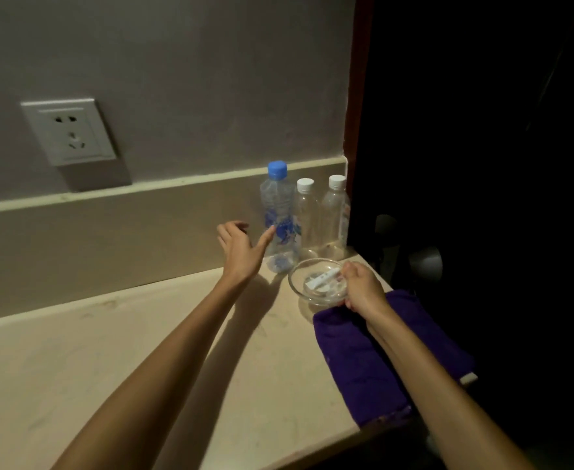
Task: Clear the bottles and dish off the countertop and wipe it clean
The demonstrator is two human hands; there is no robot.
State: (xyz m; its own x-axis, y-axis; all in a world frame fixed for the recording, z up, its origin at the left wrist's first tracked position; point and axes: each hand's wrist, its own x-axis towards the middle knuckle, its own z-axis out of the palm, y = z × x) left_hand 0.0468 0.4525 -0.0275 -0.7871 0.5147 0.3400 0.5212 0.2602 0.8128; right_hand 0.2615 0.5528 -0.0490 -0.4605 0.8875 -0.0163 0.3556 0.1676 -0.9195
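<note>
Three clear plastic bottles stand upright against the backsplash at the counter's far right. The blue-capped bottle [279,218] has a blue label; two white-capped bottles [307,218] [335,215] stand to its right. My left hand [241,247] is spread open just left of the blue-capped bottle, thumb at its label. In front of the bottles sits a round glass dish [309,283] with small white items inside. My right hand [361,290] grips the dish's right rim. A purple cloth [356,361] lies on the beige countertop [126,351] under my right forearm.
A white wall socket [70,132] is mounted above the backsplash ledge at the left. A dark doorway or panel with a round metal knob [426,264] borders the counter on the right. The counter's front edge runs diagonally at the lower right.
</note>
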